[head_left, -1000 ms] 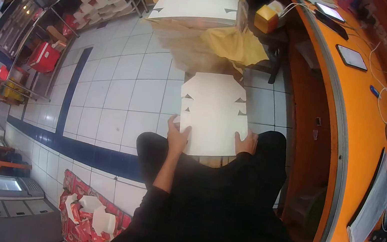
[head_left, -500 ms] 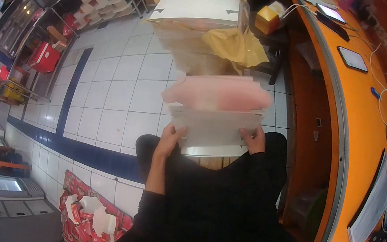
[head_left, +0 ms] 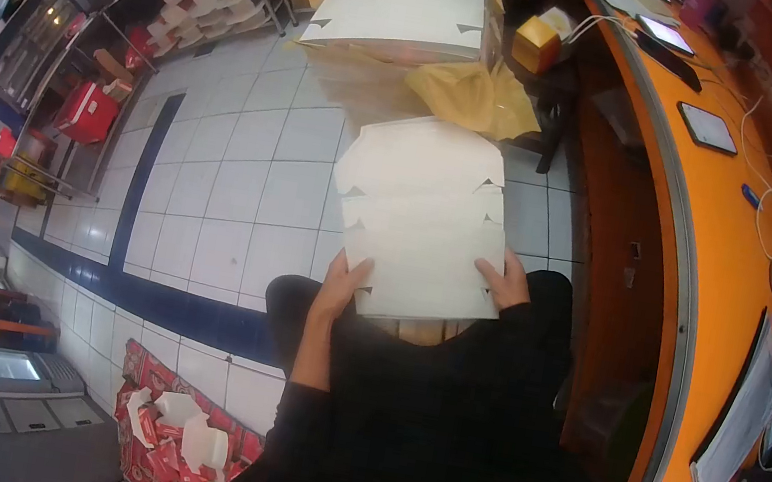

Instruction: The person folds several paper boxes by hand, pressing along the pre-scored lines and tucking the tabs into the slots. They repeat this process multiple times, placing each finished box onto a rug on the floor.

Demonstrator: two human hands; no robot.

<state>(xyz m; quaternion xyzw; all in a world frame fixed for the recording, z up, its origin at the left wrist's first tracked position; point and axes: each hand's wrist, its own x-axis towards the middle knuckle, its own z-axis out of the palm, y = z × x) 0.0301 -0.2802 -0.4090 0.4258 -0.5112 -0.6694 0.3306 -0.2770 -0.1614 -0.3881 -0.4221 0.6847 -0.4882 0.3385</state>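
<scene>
A flat white die-cut box blank (head_left: 423,212) with small notched slots along its sides lies above my lap, its plain white face up. My left hand (head_left: 337,284) grips its lower left edge, thumb on top and fingers under it. At the lower right edge, my right hand (head_left: 507,282) holds it the same way. Just beyond stands a stack of similar white blanks (head_left: 404,0) in torn brown wrapping paper (head_left: 480,94).
An orange counter (head_left: 664,113) with a phone (head_left: 707,127) runs along my right. Folded white boxes (head_left: 211,6) are piled at the far left. At lower left, a red patterned bag (head_left: 136,383) holds several red and white boxes. A yellow box (head_left: 535,45) stands beyond the wrapping.
The blank has swung from a bent, blurred position with a pinkish-red side showing to lying flat, white face up. Both hands keep their grip at its lower edges.
</scene>
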